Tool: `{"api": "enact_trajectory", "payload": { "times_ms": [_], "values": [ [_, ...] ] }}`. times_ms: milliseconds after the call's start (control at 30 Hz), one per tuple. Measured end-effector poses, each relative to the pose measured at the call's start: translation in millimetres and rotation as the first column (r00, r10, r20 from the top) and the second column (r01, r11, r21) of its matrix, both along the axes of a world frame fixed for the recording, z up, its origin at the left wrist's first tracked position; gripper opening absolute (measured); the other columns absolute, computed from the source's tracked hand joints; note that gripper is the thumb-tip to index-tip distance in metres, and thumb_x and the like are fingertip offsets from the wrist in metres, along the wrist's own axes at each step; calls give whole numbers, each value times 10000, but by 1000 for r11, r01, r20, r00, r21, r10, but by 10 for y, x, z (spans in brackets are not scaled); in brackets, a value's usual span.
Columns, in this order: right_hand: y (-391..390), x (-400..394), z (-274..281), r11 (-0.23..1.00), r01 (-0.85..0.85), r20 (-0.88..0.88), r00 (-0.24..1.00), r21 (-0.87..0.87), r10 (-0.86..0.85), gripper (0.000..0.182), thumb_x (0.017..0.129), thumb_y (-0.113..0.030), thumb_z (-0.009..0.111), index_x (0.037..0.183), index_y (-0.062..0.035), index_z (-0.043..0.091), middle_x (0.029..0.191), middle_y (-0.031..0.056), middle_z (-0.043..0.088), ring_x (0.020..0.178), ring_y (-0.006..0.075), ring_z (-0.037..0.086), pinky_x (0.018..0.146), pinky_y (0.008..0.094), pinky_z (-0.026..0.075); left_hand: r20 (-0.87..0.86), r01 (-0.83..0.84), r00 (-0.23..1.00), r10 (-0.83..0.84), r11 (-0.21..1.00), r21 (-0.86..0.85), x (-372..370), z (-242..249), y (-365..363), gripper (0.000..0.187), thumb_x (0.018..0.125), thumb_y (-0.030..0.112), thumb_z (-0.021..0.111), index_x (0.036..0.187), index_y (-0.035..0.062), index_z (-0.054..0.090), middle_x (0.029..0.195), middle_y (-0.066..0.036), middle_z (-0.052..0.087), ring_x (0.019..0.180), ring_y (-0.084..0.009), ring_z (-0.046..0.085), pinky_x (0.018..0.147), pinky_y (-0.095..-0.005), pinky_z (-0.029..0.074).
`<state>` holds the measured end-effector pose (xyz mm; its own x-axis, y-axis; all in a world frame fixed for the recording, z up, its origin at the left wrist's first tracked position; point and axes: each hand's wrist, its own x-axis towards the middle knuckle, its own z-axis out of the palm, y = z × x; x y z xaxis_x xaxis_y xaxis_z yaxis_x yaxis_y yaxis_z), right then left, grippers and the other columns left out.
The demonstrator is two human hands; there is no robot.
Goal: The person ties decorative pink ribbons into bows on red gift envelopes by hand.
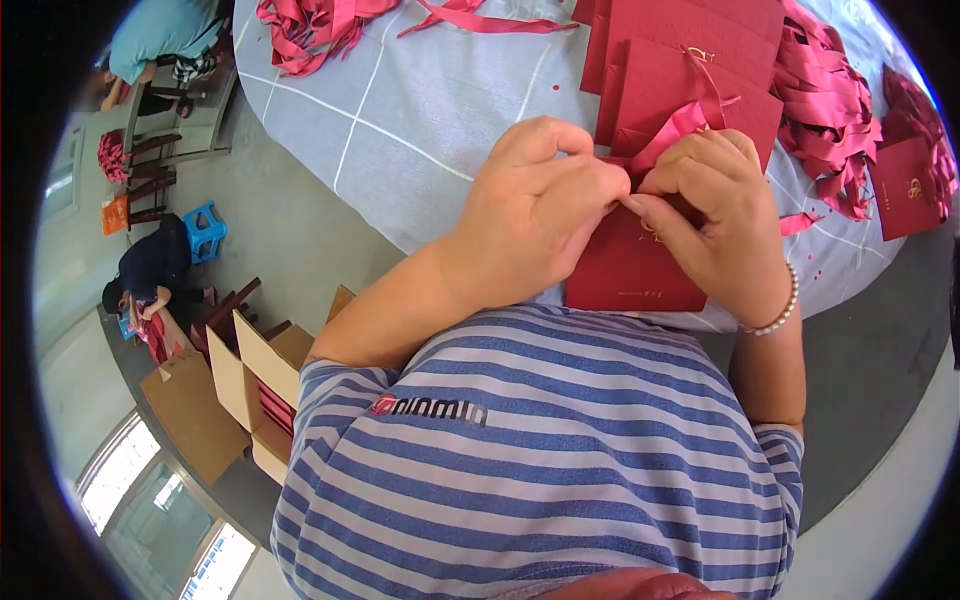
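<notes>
In front of my chest, a red paper gift bag (pixel 630 272) lies on the cloth-covered table, its gold emblem partly hidden by my fingers. My left hand (pixel 548 208) is closed in a pinch above the bag's upper part. Its fingertips meet those of my right hand (pixel 712 205), which is also pinched and wears a beaded bracelet (pixel 778 312). A shiny red ribbon (pixel 680 130) runs up from between the two hands, and they grip it there; the exact hold is hidden by my fingers. More red gift bags (pixel 700 25) overlap just beyond.
Heaps of red ribbon lie at the right (pixel 825 110) and the far left (pixel 318 30) of the table (pixel 420 110). Another red bag (pixel 908 190) is at the right edge. On the floor at left stand an open cardboard box (pixel 235 375) and a blue stool (pixel 205 232). Other people (pixel 155 260) sit farther left.
</notes>
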<state>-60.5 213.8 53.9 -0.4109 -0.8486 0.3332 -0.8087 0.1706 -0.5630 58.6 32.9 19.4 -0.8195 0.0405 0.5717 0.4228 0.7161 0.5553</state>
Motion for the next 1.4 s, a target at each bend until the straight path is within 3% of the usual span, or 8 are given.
{"api": "enact_trajectory", "payload": {
  "times_ms": [367, 500, 700, 833, 933, 1100, 1233, 1400],
  "values": [
    [-276, -382, 108, 897, -244, 507, 862, 370, 25, 192, 812, -141, 678, 741, 33, 714, 635, 199, 634, 563, 322, 610, 591, 398, 506, -151, 31, 987, -56, 987, -160, -25, -53, 31, 223, 698, 81, 696, 918, 59, 665, 884, -56, 684, 900, -256, 623, 763, -380, 510],
    [-315, -290, 30, 967, -161, 312, 945, 197, 94, 187, 803, -136, 668, 750, 37, 712, 637, 194, 635, 549, 284, 620, 583, 359, 510, 37, -38, 998, 42, 995, -87, -7, 21, 14, 251, 704, 27, 735, 943, 59, 664, 854, -66, 680, 873, -264, 624, 759, -376, 514],
    [-366, -537, 197, 917, 395, 402, 831, 60, -384, 241, 955, -162, 722, 1012, 71, 717, 737, 45, 650, 667, 84, 569, 607, 241, 489, 163, -7, 987, 0, 999, 47, -49, 31, -56, 321, 709, -25, 773, 1002, 64, 676, 866, -71, 694, 849, -285, 620, 757, -375, 515],
    [49, -537, 111, 920, 375, 291, 898, -116, -329, 230, 939, -137, 740, 1116, 7, 710, 891, -20, 680, 779, 25, 555, 676, 208, 458, 288, -80, 956, 48, 992, 101, -49, 55, -154, 260, 737, -43, 772, 981, 29, 720, 938, -97, 708, 855, -245, 632, 751, -338, 520],
    [474, -436, 109, 895, 446, 263, 865, -11, -428, 199, 900, -183, 769, 909, 12, 730, 757, 28, 696, 659, 65, 585, 606, 238, 464, 263, -52, 964, 39, 998, 45, -77, 20, -210, 268, 748, 19, 768, 1011, 43, 727, 886, -95, 692, 852, -281, 624, 753, -366, 512],
    [1162, -134, 8, 937, 122, 613, 727, 328, -310, 248, 800, -81, 832, 1002, 4, 717, 627, -22, 554, 567, 54, 429, 521, 241, 355, 175, -90, 981, 90, 996, -8, -273, 121, -114, 178, 782, 28, 774, 956, 37, 741, 890, -81, 669, 835, -253, 624, 746, -346, 503],
    [1133, 108, -120, 844, 232, 504, 714, 483, -485, 204, 812, -62, 808, 975, -16, 694, 574, -9, 465, 526, 52, 363, 482, 260, 298, 128, 14, 992, -4, 997, -77, -520, 182, 6, 208, 786, 37, 787, 987, 36, 733, 886, -76, 678, 817, -244, 639, 737, -329, 500],
    [1213, 134, -337, 892, 264, 565, 698, 367, -439, 134, 890, -41, 727, 1002, -19, 656, 594, 8, 548, 523, 51, 413, 484, 256, 337, 214, 81, 976, -41, 980, -181, -626, 197, 140, 201, 805, 44, 768, 999, 26, 723, 881, -96, 668, 792, -244, 640, 702, -326, 507]
  ]
}}
